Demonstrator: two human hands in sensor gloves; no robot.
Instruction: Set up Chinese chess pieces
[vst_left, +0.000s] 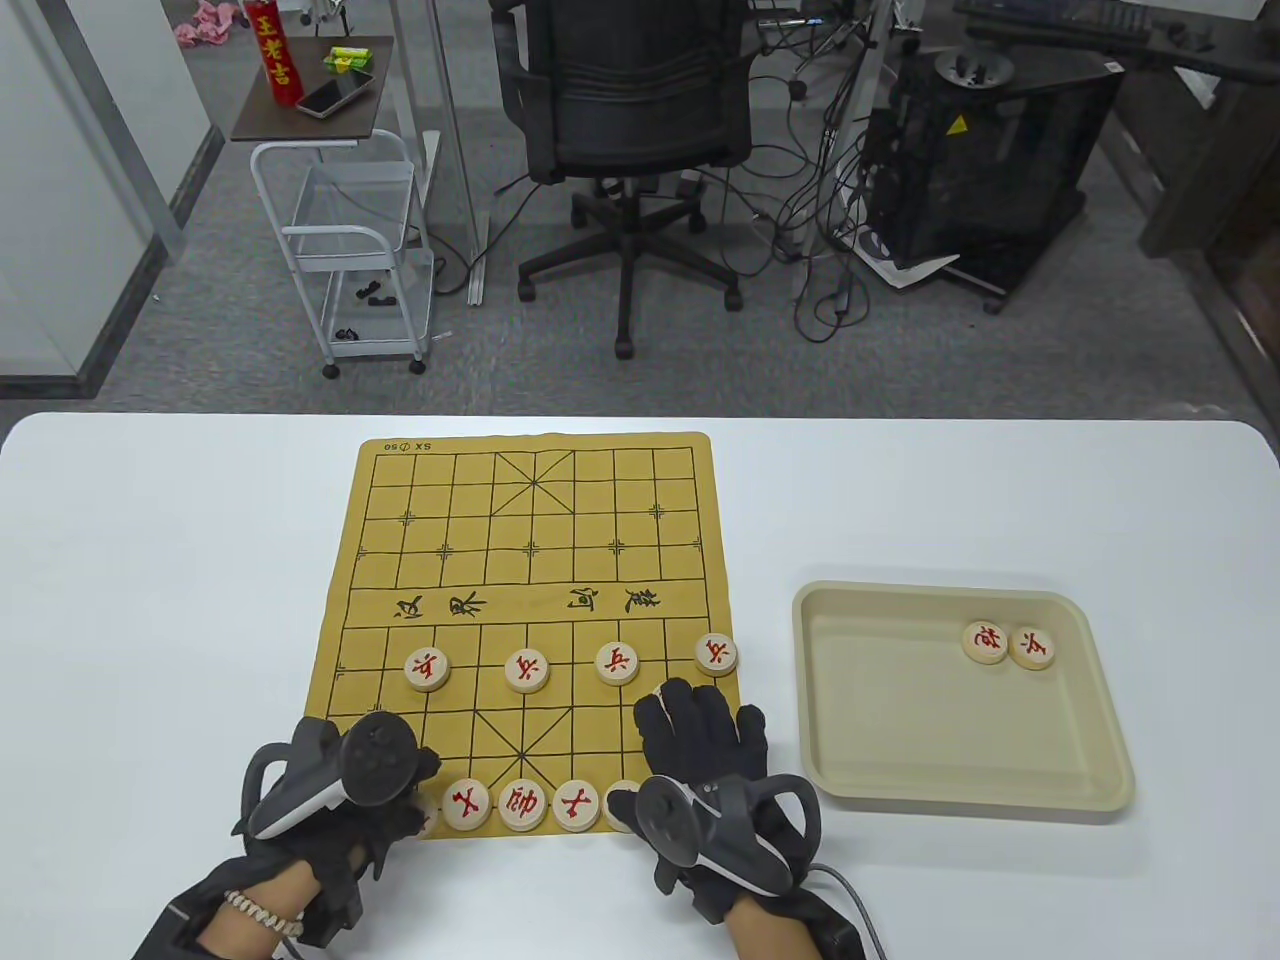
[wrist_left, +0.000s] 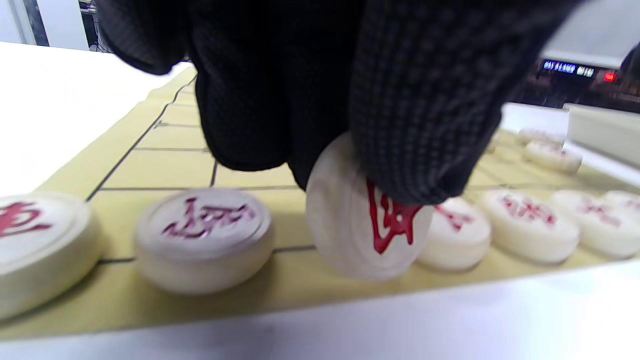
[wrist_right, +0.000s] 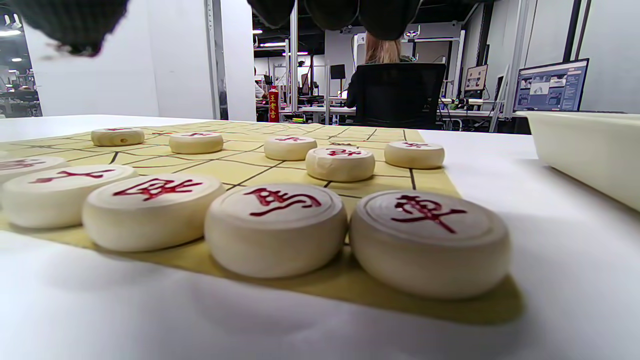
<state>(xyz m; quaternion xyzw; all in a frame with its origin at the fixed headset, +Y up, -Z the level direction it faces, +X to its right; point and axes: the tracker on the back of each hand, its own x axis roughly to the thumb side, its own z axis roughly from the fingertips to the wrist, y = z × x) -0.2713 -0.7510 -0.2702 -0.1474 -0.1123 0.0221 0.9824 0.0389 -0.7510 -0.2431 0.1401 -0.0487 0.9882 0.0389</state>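
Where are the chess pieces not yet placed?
In the table view, two round wooden red-lettered pieces lie side by side in the beige tray's far right corner, right of the board.

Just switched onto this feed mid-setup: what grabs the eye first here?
The left hand pinches a tilted red-lettered piece on edge at the near row of the yellow board. Four soldiers line the row ahead. Right of the board, a beige tray holds two last pieces, while the right hand hovers over the board's near right corner.
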